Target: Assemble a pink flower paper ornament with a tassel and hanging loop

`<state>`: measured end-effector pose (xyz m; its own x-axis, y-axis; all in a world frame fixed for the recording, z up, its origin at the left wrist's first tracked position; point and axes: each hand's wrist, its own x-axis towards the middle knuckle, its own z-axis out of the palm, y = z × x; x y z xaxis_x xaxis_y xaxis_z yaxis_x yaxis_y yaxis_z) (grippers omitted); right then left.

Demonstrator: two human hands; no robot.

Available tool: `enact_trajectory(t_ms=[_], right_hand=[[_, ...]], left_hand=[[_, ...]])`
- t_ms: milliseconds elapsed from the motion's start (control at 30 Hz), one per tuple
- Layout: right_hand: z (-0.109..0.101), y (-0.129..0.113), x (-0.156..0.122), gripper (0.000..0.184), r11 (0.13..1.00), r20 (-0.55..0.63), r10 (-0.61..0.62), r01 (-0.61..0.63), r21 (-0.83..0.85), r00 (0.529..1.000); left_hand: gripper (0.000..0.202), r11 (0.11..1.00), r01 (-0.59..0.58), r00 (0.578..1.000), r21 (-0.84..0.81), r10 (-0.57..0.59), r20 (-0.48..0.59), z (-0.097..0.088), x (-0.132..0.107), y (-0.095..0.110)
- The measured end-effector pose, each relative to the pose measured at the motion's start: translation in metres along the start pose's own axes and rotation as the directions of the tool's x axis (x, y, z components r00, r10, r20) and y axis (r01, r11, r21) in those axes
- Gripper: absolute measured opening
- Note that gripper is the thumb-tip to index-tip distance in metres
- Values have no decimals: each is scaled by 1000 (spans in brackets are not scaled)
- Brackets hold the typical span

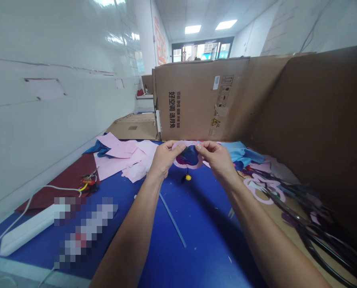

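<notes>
Head view: left fingers and right fingers pinch opposite edges of a pink-rimmed piece above the blue counter; pink sheets lie left, scissors right, a cardboard box stands behind.

Both bare forearms reach forward, converging! Left hand pinches, thumb inward; right hand mirrors it, level.

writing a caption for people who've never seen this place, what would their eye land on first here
Probably the pink-rimmed dark piece at the centre, held between the left hand and right hand above the blue tabletop. Next might come the tall printed cardboard standing behind it, then the big dark-handled scissors at the lower right.
</notes>
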<state>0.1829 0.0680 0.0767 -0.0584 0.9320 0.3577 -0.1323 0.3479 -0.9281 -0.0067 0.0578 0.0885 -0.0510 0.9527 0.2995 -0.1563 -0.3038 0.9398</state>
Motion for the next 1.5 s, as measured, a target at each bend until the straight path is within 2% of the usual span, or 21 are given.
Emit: enact_trajectory(t_ms=[233, 533, 700, 800, 933, 1033, 1133, 1233, 1400, 1500], right_hand=[[3, -5, -1, 50, 1000, 60, 12, -10, -29, 998], [7, -5, -4, 55, 1000, 72, 16, -14, -25, 997], [3, -5, -2, 52, 999, 73, 45, -43, -28, 996], [-7, -5, 3, 49, 998, -25, 48, -47, 32, 999], [-26, -7, 11, 42, 996, -232, -31, 49, 71, 972], [-39, -10, 14, 35, 991, -336, -73, 105, 79, 939], [-45, -12, 15, 32, 992, -357, -80, 110, 64, 931], [-45, -13, 15, 35, 995, -325, -81, 96, 31, 942], [-37, -16, 11, 43, 998, -235, -66, 68, 2, 970], [-30, -23, 5, 49, 997, -140, -66, 60, -50, 988]], left_hand=[[35, 999, -7, 1000, 32, 8, -25, 1, 0, -4], [33, 999, 33, 998, 23, -34, 52, 4, -3, -4], [33, 999, 36, 999, -37, -36, -14, 1, 0, -3], [35, 996, -18, 991, -84, 7, -132, -11, 6, 2], [38, 988, -151, 941, -43, 130, -314, -33, 13, 16], [39, 976, -213, 917, -51, 182, -356, -42, 15, 24], [38, 975, -215, 925, -61, 183, -333, -40, 12, 27], [38, 990, -132, 962, -57, 114, -249, -31, 8, 26], [32, 998, -37, 993, -46, 32, -111, -8, 0, 17], [28, 999, -2, 997, -32, 0, -75, 2, -2, 12]])
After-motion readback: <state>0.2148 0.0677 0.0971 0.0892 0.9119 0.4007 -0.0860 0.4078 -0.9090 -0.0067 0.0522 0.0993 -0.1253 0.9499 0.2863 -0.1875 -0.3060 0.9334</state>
